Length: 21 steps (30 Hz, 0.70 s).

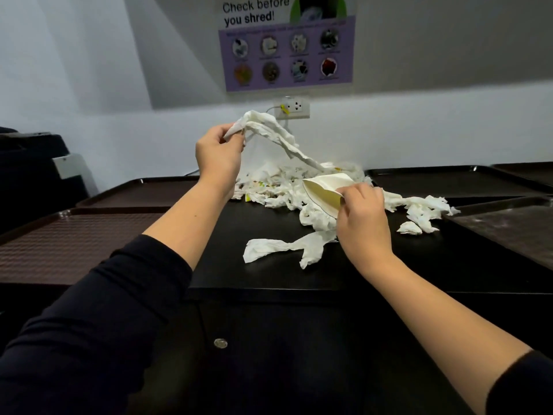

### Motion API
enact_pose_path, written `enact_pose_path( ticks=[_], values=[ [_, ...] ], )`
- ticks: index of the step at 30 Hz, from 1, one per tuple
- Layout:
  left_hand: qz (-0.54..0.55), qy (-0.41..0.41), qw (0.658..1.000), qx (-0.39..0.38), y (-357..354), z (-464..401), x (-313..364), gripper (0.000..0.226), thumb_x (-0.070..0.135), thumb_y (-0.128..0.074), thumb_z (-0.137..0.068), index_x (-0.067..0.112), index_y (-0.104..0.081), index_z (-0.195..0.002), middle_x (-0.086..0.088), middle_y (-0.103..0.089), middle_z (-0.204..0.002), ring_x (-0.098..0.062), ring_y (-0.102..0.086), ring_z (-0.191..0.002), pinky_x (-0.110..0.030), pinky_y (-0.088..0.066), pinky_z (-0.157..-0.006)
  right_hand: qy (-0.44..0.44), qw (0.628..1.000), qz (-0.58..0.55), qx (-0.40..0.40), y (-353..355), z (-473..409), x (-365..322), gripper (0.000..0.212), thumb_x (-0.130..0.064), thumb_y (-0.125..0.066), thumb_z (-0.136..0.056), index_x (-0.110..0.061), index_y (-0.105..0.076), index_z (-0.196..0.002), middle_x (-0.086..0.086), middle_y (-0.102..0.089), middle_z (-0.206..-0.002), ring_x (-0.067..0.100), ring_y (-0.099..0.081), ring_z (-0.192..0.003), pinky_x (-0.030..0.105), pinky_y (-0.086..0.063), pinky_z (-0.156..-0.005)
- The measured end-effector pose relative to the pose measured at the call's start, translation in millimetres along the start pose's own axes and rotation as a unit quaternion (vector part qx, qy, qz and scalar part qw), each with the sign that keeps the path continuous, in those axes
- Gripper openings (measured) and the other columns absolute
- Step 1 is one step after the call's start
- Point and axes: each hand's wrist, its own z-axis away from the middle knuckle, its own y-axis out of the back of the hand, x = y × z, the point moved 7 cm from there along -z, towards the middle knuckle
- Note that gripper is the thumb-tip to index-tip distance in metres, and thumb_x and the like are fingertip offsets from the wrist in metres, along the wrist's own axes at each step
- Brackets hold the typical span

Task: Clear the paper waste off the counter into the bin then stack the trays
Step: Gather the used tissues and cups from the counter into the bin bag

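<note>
Dark sleeves (89,324) covered both arms nearest the camera, pushed back to bare forearms above a black cabinet front (269,354) with a small round metal knob (220,343). On the smooth black counter (269,274) lay a heap of crumpled white paper (278,193), soft and torn into twisted strips, with one long flattened piece (284,247) lying nearer the front edge. The left hand (220,154) was raised, fingers pinching the end of a long wrinkled tissue strip (278,136) that trailed down to the heap. The right hand (362,217) gripped a squashed, cream-coloured paper cup (324,190) just over the heap. Brown, ribbed trays (68,244) sat to the left, and dark trays (449,181) to the right, touching the paper's outer scraps. Behind, a wall socket (294,106) and a purple poster (287,55) hung on the pale wall, with a dark machine (33,163) at far left.
</note>
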Motion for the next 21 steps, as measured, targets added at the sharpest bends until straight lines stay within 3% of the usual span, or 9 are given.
enact_pose_path(
  ticks=[4,9,12,15,19,21],
  values=[
    [0.001,-0.021,0.999,0.028,49.5,2.7,17.1,0.009,0.011,-0.061,-0.087,0.018,-0.064,-0.084,0.005,-0.059,-0.070,-0.004,-0.051,-0.064,-0.015,-0.047,-0.070,0.028,0.998,-0.051,-0.002,-18.8,-2.7,-38.2,0.027,0.008,-0.045,-0.077,0.004,-0.065,-0.095,0.019,-0.061,-0.091,0.039,-0.053,-0.087,0.030,-0.041,-0.070],
    [-0.046,-0.037,0.997,0.042,139.2,23.3,31.4,0.009,0.017,-0.063,-0.088,0.024,-0.064,-0.083,0.006,-0.063,-0.077,-0.007,-0.057,-0.077,-0.021,-0.050,-0.081,0.064,0.990,-0.120,-0.032,-52.3,8.7,-103.7,0.028,0.009,-0.047,-0.076,0.004,-0.065,-0.096,0.018,-0.061,-0.090,0.039,-0.052,-0.087,0.024,-0.035,-0.078],
    [-0.098,-0.046,0.992,0.072,208.0,45.9,38.2,0.011,0.017,-0.065,-0.087,0.028,-0.066,-0.085,0.005,-0.066,-0.084,-0.008,-0.059,-0.082,-0.025,-0.051,-0.084,0.085,0.979,-0.176,-0.054,-69.1,23.2,-154.3,0.029,0.009,-0.046,-0.074,0.004,-0.065,-0.095,0.019,-0.060,-0.089,0.038,-0.052,-0.085,0.022,-0.034,-0.074],
    [-0.157,-0.033,0.981,0.109,280.5,75.7,38.6,0.014,0.018,-0.064,-0.086,0.032,-0.067,-0.086,0.009,-0.068,-0.090,-0.003,-0.061,-0.084,-0.020,-0.051,-0.081,0.116,0.962,-0.229,-0.092,-82.1,50.2,-207.6,0.031,0.009,-0.046,-0.074,0.004,-0.065,-0.098,0.018,-0.060,-0.091,0.035,-0.051,-0.086,0.027,-0.040,-0.070],
    [-0.248,-0.002,0.959,0.136,371.3,125.0,29.3,0.014,0.018,-0.063,-0.088,0.032,-0.066,-0.088,0.011,-0.065,-0.087,-0.001,-0.057,-0.079,-0.019,-0.046,-0.078,0.168,0.923,-0.306,-0.160,-100.8,106.2,-276.6,0.031,0.007,-0.045,-0.076,0.003,-0.066,-0.098,0.016,-0.060,-0.090,0.031,-0.049,-0.084,0.032,-0.047,-0.064],
    [-0.278,0.038,0.950,0.141,416.0,153.4,16.9,0.010,0.024,-0.066,-0.086,0.033,-0.069,-0.085,0.012,-0.066,-0.080,-0.002,-0.056,-0.075,-0.021,-0.046,-0.074,0.189,0.897,-0.342,-0.205,-110.9,141.7,-307.4,0.032,-0.003,-0.039,-0.080,0.001,-0.066,-0.098,0.014,-0.059,-0.090,0.023,-0.043,-0.086,0.037,-0.049,-0.061]
  ],
)
